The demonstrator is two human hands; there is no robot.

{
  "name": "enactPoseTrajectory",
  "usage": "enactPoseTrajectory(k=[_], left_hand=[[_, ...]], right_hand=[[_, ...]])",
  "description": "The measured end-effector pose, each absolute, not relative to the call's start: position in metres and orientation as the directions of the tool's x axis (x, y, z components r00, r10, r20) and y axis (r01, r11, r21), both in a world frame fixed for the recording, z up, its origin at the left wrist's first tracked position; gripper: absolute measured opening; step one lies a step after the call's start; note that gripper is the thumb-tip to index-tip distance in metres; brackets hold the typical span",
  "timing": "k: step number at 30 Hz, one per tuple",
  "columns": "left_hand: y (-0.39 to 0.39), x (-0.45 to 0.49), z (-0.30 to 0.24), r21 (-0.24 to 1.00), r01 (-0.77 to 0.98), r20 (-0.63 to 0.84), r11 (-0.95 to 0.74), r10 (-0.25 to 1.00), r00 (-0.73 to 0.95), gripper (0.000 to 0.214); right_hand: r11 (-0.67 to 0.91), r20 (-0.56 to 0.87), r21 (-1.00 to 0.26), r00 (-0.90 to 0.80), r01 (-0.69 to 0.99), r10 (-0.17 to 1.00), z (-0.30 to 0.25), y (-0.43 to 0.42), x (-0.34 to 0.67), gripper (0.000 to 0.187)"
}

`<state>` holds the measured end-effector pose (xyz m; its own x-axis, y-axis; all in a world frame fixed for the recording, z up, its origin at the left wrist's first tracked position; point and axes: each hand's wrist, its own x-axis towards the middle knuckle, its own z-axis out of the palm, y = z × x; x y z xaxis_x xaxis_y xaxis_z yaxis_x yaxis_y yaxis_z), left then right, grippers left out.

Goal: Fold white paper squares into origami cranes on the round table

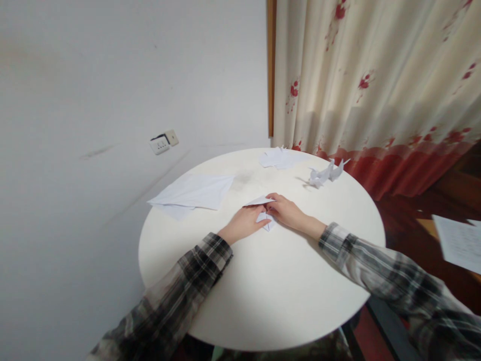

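Observation:
A piece of white folded paper [266, 222] lies at the middle of the round table, with one flap raised toward the back. My left hand [244, 223] rests on its left side, thumb across the lower part and the other fingers partly hidden beneath the raised flap. From the right, my right hand [288, 212] grips the flap's edge between bent fingers. Blue lines show on the paper's lower part. The fold between the two hands is mostly covered by my fingers.
White paper sheets [195, 190] lie at the table's left. Torn or folded paper [277, 157] sits at the back, and folded paper figures [323, 175] stand back right. The table [240, 301] adjoins a wall with a socket [160, 145]. Written sheets [460, 245] are off to the right.

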<state>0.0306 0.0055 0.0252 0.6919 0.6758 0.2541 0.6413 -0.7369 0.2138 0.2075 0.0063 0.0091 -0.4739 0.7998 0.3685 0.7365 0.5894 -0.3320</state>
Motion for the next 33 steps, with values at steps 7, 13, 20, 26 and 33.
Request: enactPoseTrajectory(k=[7,13,20,26,33], left_hand=[[0.006,0.031,0.024,0.211,0.632,0.255,-0.745,0.666,0.7,0.027],[0.006,0.031,0.024,0.198,0.643,0.253,-0.74,0.672,0.696,0.027],[0.009,0.031,0.022,0.165,0.66,0.258,-0.733,0.678,0.688,0.029],[0.009,0.03,0.023,0.174,0.66,0.254,-0.73,0.681,0.686,0.031],[0.01,0.028,0.021,0.174,0.676,0.232,-0.716,0.697,0.678,0.037]], right_hand=[[0.595,0.384,-0.33,-0.471,0.733,0.794,0.009,0.005,0.207,0.011],[0.614,0.446,-0.341,-0.452,0.712,0.772,0.009,0.003,0.207,0.012],[0.75,0.629,-0.35,-0.453,0.561,0.632,0.018,-0.002,0.207,0.012],[0.714,0.629,-0.441,-0.38,0.543,0.678,0.02,0.001,0.212,0.036],[0.623,0.509,-0.492,-0.379,0.608,0.773,0.0,0.015,0.215,0.072]])
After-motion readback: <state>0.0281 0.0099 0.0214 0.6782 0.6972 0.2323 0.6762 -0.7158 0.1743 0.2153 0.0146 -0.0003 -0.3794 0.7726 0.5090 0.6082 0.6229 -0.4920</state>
